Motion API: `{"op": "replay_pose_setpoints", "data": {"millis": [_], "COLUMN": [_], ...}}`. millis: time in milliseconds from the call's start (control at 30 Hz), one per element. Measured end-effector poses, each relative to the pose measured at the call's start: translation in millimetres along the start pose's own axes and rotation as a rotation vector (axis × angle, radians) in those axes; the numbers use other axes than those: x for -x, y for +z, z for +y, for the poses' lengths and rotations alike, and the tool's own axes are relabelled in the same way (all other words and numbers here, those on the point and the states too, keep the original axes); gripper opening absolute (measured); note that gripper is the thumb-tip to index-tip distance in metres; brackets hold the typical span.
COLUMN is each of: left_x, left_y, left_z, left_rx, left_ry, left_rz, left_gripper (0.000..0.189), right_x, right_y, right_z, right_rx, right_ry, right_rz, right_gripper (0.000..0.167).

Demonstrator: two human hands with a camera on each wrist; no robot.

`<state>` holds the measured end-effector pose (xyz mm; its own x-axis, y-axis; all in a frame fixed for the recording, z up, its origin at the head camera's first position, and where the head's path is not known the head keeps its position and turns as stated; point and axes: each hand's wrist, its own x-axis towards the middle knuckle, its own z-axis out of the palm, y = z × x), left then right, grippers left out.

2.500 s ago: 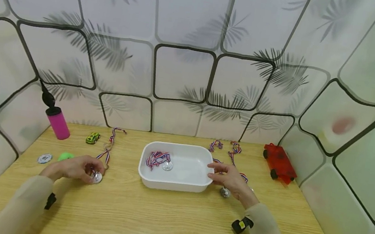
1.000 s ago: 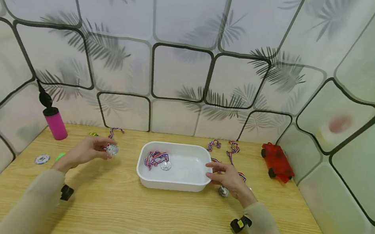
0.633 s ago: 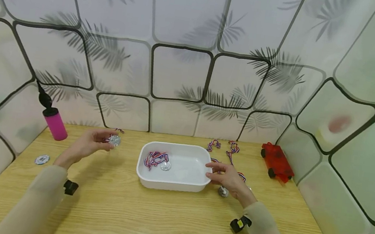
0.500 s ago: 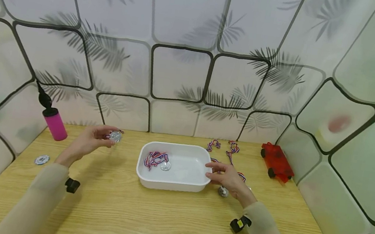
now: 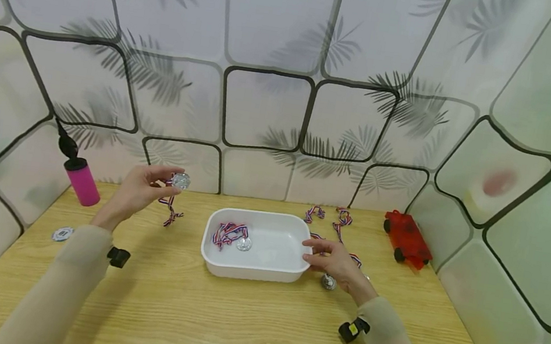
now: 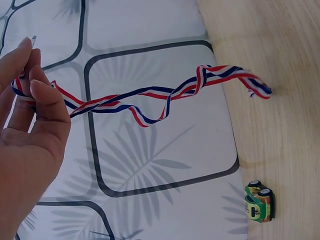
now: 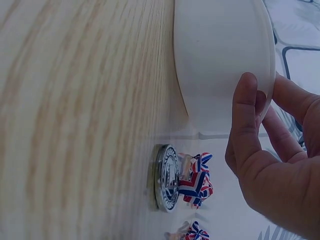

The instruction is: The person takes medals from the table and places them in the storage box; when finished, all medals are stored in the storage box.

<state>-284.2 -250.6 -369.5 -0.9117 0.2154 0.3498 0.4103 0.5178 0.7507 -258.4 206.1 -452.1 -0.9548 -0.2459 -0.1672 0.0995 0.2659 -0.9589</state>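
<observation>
My left hand [image 5: 137, 191] pinches a silver medal [image 5: 181, 181] between thumb and fingers, raised above the table left of the white plastic bin [image 5: 253, 274]. Its red, white and blue ribbon [image 6: 215, 75] dangles twisted from the fingers in the left wrist view. At the bin's right end, my right hand [image 5: 339, 263] grips the rim, thumb on the outer wall. Inside the bin, toward its left, lie another silver medal [image 5: 244, 244] and a bunched ribbon [image 5: 228, 235]. A further medal [image 7: 169, 177] lies on the table close to the right hand, its ribbon partly hidden.
Striped ribbons [image 5: 343, 217] lie behind the bin's right end. A red toy car [image 5: 407, 237] is at the far right. On the left are a pink hand pump [image 5: 83, 183] and a round chip [image 5: 63, 234]. A small green toy car [image 6: 258, 205] shows in the left wrist view.
My left hand has picked the medal off the table and lifted it up and slightly right; its ribbon now hangs below. The right hand has stayed at the bin's rim.
</observation>
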Motion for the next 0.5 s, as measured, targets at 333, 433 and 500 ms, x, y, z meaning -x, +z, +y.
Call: {"op": "replay_pose_setpoints", "data": {"millis": [333,433,500], "left_x": [0.9,0.3,-1.2], "left_y": [-1.5,-2.2,-2.3], "left_z": [48.8,59.4,65.0], "left_rx": [0.018,0.024,0.038], "left_ry": [0.036,0.040,0.051], "left_rz": [0.075,0.092,0.104], "left_gripper": [0.043,0.044,0.044], "right_x": [-0.3,-0.2,0.0], "right_y": [1.6,2.0,2.1], "right_z": [0.3,0.7,1.4], "right_rx": [-0.009,-0.010,-0.007], "right_ry": [-0.006,-0.005,-0.004], "right_rz": [0.002,-0.001,-0.001], "right_gripper": [0.045,0.045,0.045]}}
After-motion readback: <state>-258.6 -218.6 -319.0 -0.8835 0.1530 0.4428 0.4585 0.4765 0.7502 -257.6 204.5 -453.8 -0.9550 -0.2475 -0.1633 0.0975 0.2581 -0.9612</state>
